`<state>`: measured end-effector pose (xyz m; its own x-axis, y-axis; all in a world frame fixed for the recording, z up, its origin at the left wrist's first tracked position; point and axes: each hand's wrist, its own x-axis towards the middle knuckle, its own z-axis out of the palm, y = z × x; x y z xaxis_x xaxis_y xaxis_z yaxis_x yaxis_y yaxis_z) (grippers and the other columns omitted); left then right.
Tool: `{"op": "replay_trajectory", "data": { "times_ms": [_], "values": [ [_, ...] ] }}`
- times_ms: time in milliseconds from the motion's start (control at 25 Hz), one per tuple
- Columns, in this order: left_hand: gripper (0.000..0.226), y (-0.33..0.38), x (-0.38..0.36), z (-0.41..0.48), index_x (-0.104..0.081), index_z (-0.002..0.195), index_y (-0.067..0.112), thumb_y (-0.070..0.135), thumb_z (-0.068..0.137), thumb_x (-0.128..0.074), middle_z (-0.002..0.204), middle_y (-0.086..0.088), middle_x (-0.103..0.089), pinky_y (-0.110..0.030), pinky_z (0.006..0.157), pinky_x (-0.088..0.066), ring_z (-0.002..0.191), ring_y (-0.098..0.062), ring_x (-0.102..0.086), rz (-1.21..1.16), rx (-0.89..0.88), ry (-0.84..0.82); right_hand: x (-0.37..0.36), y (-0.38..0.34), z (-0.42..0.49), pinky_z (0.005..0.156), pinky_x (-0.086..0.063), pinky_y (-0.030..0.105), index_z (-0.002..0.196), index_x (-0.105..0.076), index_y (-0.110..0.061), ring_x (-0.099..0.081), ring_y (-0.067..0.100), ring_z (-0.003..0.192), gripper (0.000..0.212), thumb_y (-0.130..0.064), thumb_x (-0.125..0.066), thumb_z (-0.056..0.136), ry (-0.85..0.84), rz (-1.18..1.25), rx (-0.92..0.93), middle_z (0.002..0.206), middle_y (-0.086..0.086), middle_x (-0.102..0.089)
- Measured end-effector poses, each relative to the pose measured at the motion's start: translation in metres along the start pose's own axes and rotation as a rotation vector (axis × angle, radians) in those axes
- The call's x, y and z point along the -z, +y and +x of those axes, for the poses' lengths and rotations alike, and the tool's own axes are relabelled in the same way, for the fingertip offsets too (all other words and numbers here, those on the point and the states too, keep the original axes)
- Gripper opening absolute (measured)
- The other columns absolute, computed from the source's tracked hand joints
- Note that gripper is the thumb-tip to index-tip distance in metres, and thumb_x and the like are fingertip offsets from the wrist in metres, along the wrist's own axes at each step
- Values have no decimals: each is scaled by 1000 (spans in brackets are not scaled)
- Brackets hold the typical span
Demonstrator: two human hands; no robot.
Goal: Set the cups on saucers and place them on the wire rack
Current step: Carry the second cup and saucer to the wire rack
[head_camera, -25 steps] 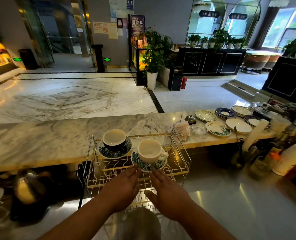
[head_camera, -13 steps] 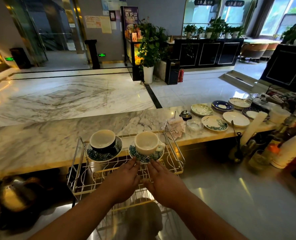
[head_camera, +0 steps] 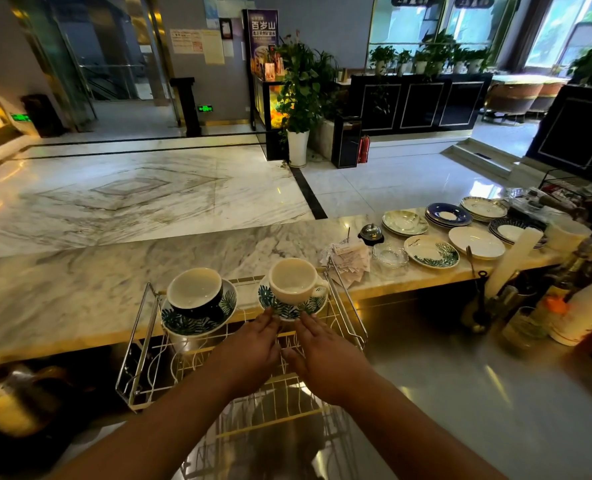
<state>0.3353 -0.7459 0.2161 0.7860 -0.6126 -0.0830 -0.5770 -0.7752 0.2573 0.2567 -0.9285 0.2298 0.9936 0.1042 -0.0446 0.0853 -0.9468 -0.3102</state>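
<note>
A wire rack (head_camera: 138, 344) stands on the steel counter against the marble ledge. Two cups on leaf-patterned saucers rest on its top tier. At the left is a dark cup (head_camera: 195, 294) with a white inside on its saucer (head_camera: 183, 323). At the right is a white cup (head_camera: 292, 280) on its saucer (head_camera: 287, 310). My left hand (head_camera: 249, 348) and my right hand (head_camera: 325, 355) lie flat side by side over the rack. Their fingertips touch the near rim of the white cup's saucer, and neither hand grips anything.
On the marble ledge (head_camera: 80, 282) to the right lie paper slips (head_camera: 348, 261), a call bell (head_camera: 370, 233), a glass ashtray (head_camera: 389, 254) and several loose and stacked saucers (head_camera: 431, 251). A white stack of cups (head_camera: 578, 313) and bottles crowd the far right. A metal kettle (head_camera: 14, 407) sits at the left.
Both hands have reached forward from just short of the white cup's saucer until their fingertips meet its rim. The saucer sits a little farther back on the rack.
</note>
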Motion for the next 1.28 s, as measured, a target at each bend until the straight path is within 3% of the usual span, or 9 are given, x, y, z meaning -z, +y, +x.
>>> {"op": "replay_trajectory", "data": {
  "times_ms": [360,640,840,1040,1160,1280],
  "values": [
    [61,3,2,14,-16,161,19,42,106,-30,172,-6,-4,-41,121,-24,155,-26,-18,55,9,-3,9,8,10,121,-14,39,160,-16,-14,-6,22,155,72,-59,-21,103,-23,-38,2,170,7,-9],
    [61,9,9,17,-15,161,16,38,107,-31,171,-12,-8,-40,125,-14,157,-27,-10,121,-2,-10,11,10,14,122,-16,42,160,-14,-15,-6,24,155,75,-62,-22,102,-48,-76,1,170,8,-8],
    [61,11,17,-1,-16,160,31,49,104,-31,171,-6,-6,-49,125,-13,157,-27,-8,101,-18,4,14,1,5,122,-23,53,159,-9,-32,-8,30,155,73,-69,-18,97,-35,-80,5,170,5,-10],
    [71,0,19,-52,-20,158,37,68,95,-32,170,1,-16,-45,124,-12,156,-22,-15,109,-17,105,10,-27,-18,123,-6,50,159,-8,-38,1,29,155,77,-76,-18,92,17,-120,57,171,2,-6],
    [71,-22,15,-93,-25,157,37,67,94,-36,170,5,-18,-40,123,-5,156,-18,-13,95,-21,152,-2,-51,-40,120,4,44,158,-5,-42,7,23,155,77,-76,-21,91,34,-126,91,170,-4,-3],
    [66,-46,11,-139,-35,153,36,64,93,-38,166,5,-30,-40,123,-12,154,-18,-23,71,-39,199,-13,-81,-53,118,5,37,159,-5,-42,14,14,151,79,-76,-20,89,29,-114,120,168,-10,2]
  ]
}}
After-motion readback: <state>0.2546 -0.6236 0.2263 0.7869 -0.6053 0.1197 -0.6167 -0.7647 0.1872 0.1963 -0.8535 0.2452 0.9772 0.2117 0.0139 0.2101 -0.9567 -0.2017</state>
